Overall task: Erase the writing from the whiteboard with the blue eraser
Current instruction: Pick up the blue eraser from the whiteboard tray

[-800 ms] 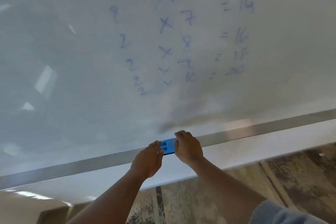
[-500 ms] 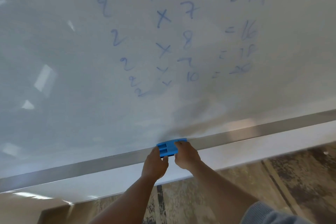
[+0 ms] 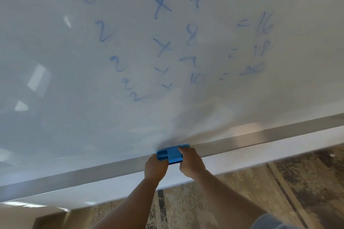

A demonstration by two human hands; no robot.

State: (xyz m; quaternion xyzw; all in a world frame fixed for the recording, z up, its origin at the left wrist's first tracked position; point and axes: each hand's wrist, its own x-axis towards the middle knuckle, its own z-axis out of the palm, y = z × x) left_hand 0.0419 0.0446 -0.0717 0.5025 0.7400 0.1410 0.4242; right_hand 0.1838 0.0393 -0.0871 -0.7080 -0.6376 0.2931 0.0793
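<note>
The whiteboard fills most of the head view and carries blue writing: rows of a times table with 2s, crosses, numbers and results. A blue eraser sits at the board's bottom edge, over the metal frame strip. My left hand grips its left end and my right hand grips its right end. Both hands partly cover the eraser. A grey smear spreads up the board from the eraser.
Below the metal strip runs a white ledge. Under it lies a worn, mottled brown floor. A grey sleeve shows at the bottom right. Light reflections mark the board's left side.
Both hands have moved closer together on the eraser and lifted it slightly up against the board's bottom edge. The view has shifted so the writing looks larger and lower.
</note>
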